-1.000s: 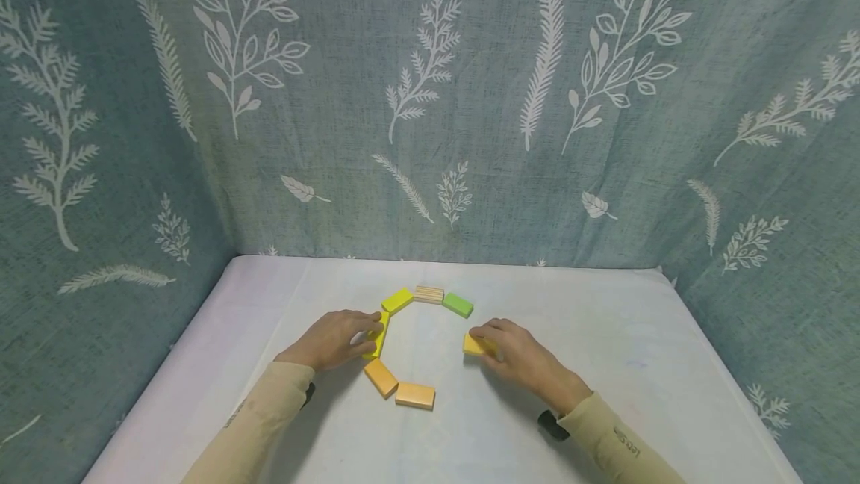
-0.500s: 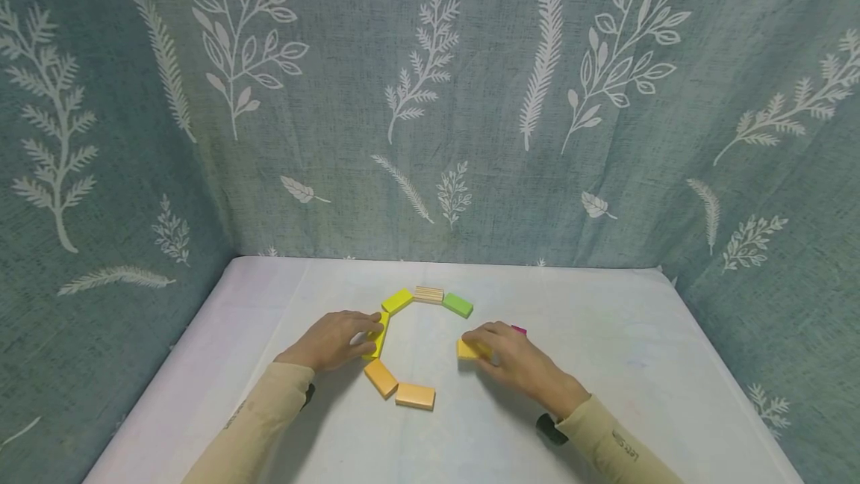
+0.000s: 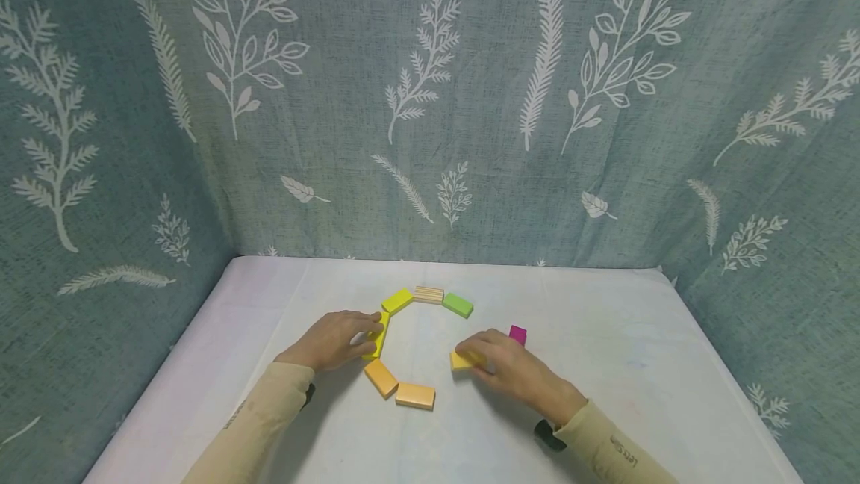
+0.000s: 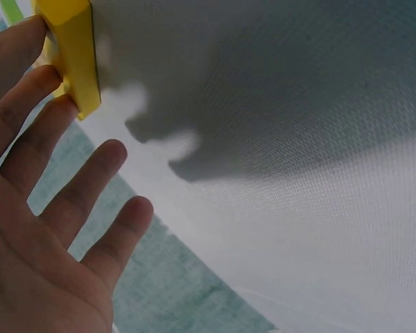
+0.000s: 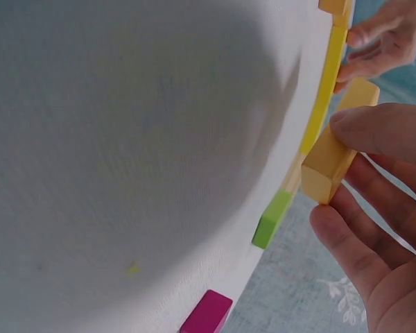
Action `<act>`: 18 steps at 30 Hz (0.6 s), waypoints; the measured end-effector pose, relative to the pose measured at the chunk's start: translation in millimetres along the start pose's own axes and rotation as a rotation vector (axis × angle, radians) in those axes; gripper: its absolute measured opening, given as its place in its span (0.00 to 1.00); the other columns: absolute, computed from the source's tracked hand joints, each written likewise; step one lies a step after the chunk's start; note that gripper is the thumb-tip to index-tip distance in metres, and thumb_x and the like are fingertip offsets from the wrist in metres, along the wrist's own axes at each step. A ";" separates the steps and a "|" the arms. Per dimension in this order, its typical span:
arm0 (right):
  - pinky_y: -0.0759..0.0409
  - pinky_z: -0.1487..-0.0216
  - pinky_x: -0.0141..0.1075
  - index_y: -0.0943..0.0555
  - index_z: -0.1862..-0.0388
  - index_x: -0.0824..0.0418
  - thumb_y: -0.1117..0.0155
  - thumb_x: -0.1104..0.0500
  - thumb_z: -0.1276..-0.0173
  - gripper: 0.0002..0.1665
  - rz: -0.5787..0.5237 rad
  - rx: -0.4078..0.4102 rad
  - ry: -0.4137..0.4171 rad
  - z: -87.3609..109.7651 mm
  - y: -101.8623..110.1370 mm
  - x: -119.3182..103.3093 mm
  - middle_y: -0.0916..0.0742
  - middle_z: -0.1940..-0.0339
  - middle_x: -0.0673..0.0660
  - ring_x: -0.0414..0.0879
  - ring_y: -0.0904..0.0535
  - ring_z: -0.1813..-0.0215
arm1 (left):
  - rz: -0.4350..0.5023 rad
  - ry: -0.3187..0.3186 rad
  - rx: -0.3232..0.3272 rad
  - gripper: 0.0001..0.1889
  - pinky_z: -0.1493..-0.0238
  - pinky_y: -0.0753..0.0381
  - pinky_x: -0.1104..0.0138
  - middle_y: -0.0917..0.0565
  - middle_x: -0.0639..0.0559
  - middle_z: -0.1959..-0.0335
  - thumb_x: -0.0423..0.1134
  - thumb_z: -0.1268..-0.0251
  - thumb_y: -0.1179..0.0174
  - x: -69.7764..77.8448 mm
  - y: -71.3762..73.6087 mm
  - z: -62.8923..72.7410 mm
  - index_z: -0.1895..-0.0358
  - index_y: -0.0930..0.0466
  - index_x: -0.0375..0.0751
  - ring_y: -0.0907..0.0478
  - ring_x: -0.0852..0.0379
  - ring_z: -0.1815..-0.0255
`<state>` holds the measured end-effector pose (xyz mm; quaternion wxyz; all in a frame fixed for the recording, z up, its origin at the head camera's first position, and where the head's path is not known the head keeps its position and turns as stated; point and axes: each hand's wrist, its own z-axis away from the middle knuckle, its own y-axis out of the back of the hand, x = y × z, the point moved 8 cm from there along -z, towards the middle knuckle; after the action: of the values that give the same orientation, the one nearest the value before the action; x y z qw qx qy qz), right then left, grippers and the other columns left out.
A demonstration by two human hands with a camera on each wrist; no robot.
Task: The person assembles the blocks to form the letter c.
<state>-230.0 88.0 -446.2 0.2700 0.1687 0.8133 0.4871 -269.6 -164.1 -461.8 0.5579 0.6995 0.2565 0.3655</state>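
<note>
A pale yellow wooden block [image 5: 329,156] is pinched between the thumb and fingers of my right hand [image 3: 520,372], right of an open arc of blocks. It looks raised off the cloth in the right wrist view. My left hand [image 3: 331,340] touches a bright yellow block [image 4: 73,59] on the arc's left side, its thumb and nearest fingers against the block and the other fingers fairly straight. Below lie two orange blocks, one slanted [image 3: 381,378] and one level [image 3: 414,396]. Further round the arc are another yellow block [image 3: 398,300], a striped wood-coloured block [image 3: 428,295] and a green block [image 3: 458,305].
A magenta block [image 3: 517,334] lies just beyond my right hand, apart from the arc. White cloth [image 3: 638,394] covers the table. Leaf-patterned teal curtains [image 3: 430,95] hang behind and along both sides.
My right hand has moved left and nearer with the pale yellow block, uncovering the magenta block behind it. The left hand stays put on its yellow block.
</note>
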 end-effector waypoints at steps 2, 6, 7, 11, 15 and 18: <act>0.16 0.42 0.38 0.15 0.47 0.57 0.22 0.64 0.39 0.20 0.004 -0.003 0.014 -0.1 -1.4 -1.7 0.13 0.50 0.50 0.46 0.18 0.45 | 0.000 -0.001 0.001 0.18 0.38 0.21 0.48 0.20 0.45 0.35 0.42 0.32 0.33 -0.2 0.0 -0.1 0.43 0.15 0.41 0.20 0.44 0.38; 0.16 0.42 0.38 0.15 0.47 0.56 0.23 0.64 0.39 0.20 -0.001 -0.029 0.010 0.4 -5.5 -3.0 0.13 0.50 0.50 0.45 0.18 0.45 | 0.001 0.003 0.002 0.17 0.38 0.21 0.48 0.20 0.45 0.35 0.42 0.32 0.32 -0.2 0.3 -0.2 0.43 0.15 0.41 0.20 0.45 0.39; 0.16 0.42 0.38 0.15 0.47 0.56 0.23 0.63 0.39 0.20 -0.004 -0.038 0.006 0.4 -6.6 -3.3 0.13 0.50 0.50 0.45 0.18 0.45 | 0.002 0.004 0.001 0.17 0.38 0.21 0.48 0.20 0.45 0.35 0.42 0.32 0.32 -0.2 0.3 -0.3 0.43 0.15 0.41 0.20 0.45 0.39; 0.17 0.41 0.36 0.15 0.47 0.55 0.24 0.63 0.38 0.19 -0.022 -0.083 -0.008 0.7 -10.6 -5.5 0.13 0.49 0.49 0.43 0.18 0.44 | 0.004 0.012 -0.004 0.17 0.38 0.20 0.48 0.20 0.45 0.35 0.41 0.32 0.32 -0.4 0.5 -0.4 0.43 0.15 0.41 0.20 0.45 0.39; 0.18 0.40 0.34 0.15 0.46 0.53 0.25 0.63 0.36 0.19 -0.035 -0.141 -0.026 1.0 -15.1 -7.9 0.14 0.48 0.48 0.42 0.19 0.43 | 0.008 0.006 0.000 0.17 0.39 0.20 0.49 0.19 0.45 0.35 0.41 0.33 0.32 0.0 1.2 -0.3 0.43 0.15 0.40 0.20 0.45 0.39; 0.19 0.39 0.33 0.15 0.45 0.52 0.26 0.62 0.35 0.20 -0.040 -0.178 -0.040 1.8 -18.6 -8.8 0.14 0.46 0.47 0.41 0.20 0.42 | 0.009 -0.004 0.004 0.17 0.39 0.20 0.49 0.19 0.45 0.35 0.41 0.32 0.32 0.4 1.4 0.0 0.43 0.15 0.40 0.20 0.45 0.39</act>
<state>-222.1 75.8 -460.9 0.3096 0.1375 0.7645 0.5484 -269.4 -164.1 -460.3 0.5554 0.7025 0.2530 0.3661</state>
